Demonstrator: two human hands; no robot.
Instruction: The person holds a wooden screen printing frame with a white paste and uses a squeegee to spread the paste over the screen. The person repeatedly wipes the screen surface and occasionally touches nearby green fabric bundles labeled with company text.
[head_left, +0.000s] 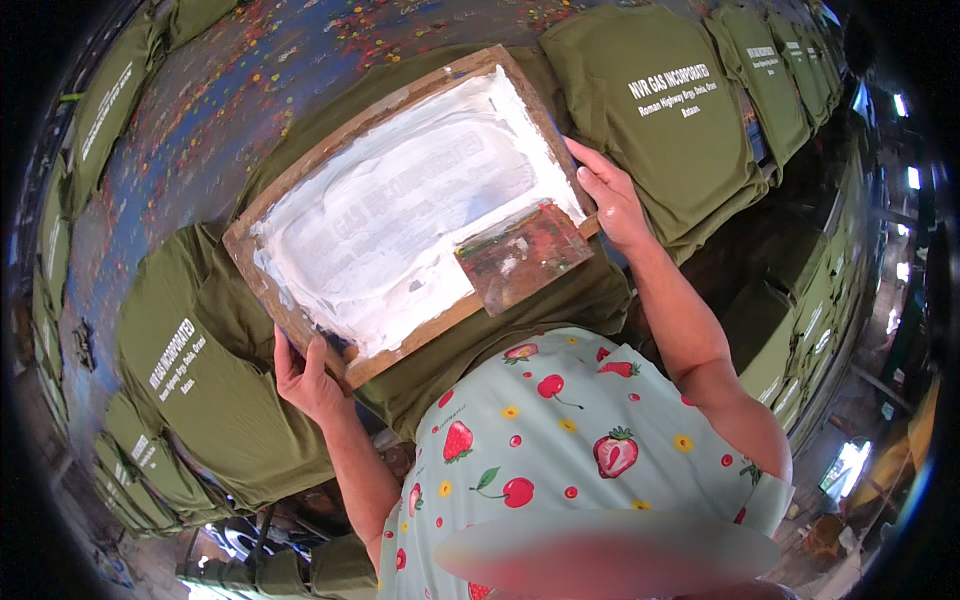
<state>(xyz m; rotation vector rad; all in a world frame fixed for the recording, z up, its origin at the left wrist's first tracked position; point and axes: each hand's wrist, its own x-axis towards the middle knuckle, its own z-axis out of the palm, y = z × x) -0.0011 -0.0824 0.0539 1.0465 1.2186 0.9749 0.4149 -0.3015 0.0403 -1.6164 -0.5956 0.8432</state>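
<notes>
A wooden-framed printing screen (390, 205), its mesh smeared with white ink, lies tilted over an olive green shirt (400, 392) spread on the table. My left hand (312, 378) grips the frame at its near left corner. At the right end, my right hand (612, 200) holds the frame's side, thumb on top and fingers around the outer edge. A flat squeegee-like card (525, 258), stained dark red and brown, rests on the near right part of the screen, overlapping the frame's edge. Faint lettering shows through the ink. Whether the screen touches the shirt is hidden.
Printed olive shirts lie to the left (215, 370) and right (655, 115), with several more along the table. The long tabletop (230, 110) is speckled with coloured paint. More shirts (800, 330) hang over a surface at the far right.
</notes>
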